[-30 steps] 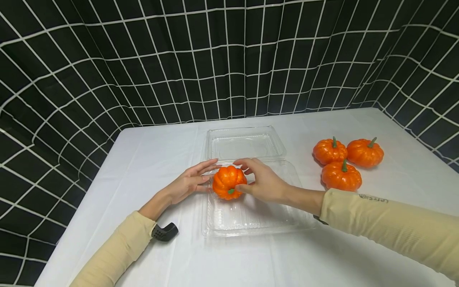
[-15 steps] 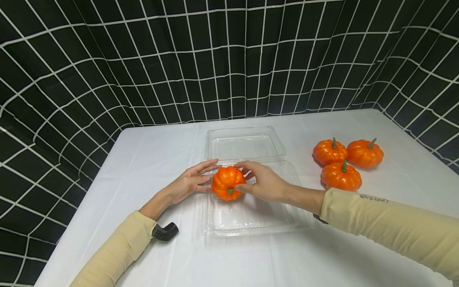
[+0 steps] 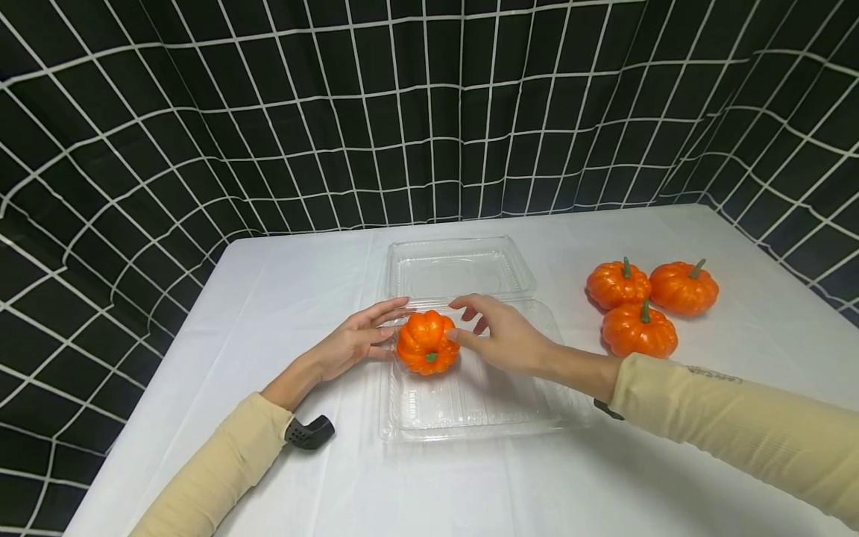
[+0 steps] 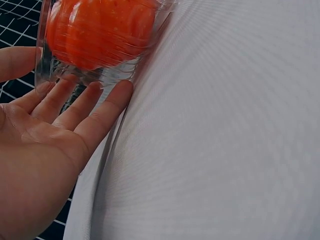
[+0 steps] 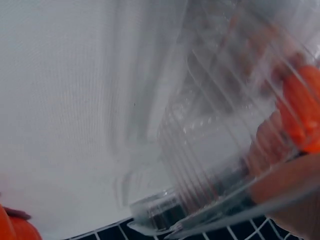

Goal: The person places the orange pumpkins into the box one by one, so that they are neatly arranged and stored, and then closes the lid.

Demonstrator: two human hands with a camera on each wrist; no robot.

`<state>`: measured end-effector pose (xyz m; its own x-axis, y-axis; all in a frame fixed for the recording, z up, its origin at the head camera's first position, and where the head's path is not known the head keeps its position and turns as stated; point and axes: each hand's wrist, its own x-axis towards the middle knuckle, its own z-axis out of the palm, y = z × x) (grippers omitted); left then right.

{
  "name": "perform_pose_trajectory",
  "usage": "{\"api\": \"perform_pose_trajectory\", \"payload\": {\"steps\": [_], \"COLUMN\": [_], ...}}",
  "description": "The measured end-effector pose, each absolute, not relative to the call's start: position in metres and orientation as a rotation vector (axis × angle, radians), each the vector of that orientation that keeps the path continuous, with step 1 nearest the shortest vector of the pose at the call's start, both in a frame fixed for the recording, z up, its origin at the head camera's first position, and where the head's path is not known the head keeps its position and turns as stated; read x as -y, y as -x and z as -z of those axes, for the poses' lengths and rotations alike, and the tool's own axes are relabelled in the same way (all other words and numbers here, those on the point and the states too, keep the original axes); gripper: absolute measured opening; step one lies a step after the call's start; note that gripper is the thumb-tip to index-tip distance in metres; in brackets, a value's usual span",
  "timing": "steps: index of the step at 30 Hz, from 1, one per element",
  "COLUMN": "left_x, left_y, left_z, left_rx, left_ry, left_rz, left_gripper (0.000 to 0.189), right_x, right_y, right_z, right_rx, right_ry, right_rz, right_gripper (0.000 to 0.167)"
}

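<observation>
An orange toy pumpkin sits in the far left corner of a clear plastic clamshell box, its green stem facing the near side. Beside the box's left wall is my left hand, fingers extended. In the left wrist view those fingertips touch the outside of the ribbed wall, with the pumpkin showing orange through the plastic. My right hand hovers over the box just right of the pumpkin, fingers spread, thumb tip overlapping its side. In the right wrist view this hand is partly seen through blurred plastic.
The box's lid lies folded back behind it. Three more orange pumpkins stand in a cluster on the right: a left one, a right one and a front one. Black cloth with a white grid hangs behind the white-covered table.
My right hand has let go of the pumpkin and drawn slightly to the right, its fingers now apart from it. The pumpkin has settled in the corner. The left hand has stayed put.
</observation>
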<state>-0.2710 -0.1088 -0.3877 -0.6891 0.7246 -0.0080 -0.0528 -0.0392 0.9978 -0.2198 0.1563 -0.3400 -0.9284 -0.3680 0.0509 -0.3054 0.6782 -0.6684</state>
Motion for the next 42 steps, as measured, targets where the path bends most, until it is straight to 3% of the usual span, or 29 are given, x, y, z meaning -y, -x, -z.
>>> {"api": "perform_pose_trajectory", "payload": {"steps": [11,34,37,42], "left_x": [0.110,0.108,0.108,0.109], "left_y": [0.270,0.271,0.271,0.271], "left_z": [0.387,0.389,0.389,0.388], "left_rx": [-1.673,-1.643,-1.650,-1.660], "left_ry": [-0.703,-0.703,-0.694,-0.700], "left_rz": [-1.788,-1.800,-1.801,-1.795], "left_gripper": [0.059,0.061,0.061,0.060], "right_x": [-0.174,-0.250,-0.267,-0.294], "right_y": [0.226,0.236,0.237,0.235], "right_z": [0.322,0.283,0.282,0.282], "right_rx": [-2.534,-2.190,-2.161,-2.010], "right_ry": [0.260,0.043,0.006,0.024], "right_rz": [1.450,1.761,1.817,2.000], "right_gripper": [0.048,0.074,0.069,0.044]}}
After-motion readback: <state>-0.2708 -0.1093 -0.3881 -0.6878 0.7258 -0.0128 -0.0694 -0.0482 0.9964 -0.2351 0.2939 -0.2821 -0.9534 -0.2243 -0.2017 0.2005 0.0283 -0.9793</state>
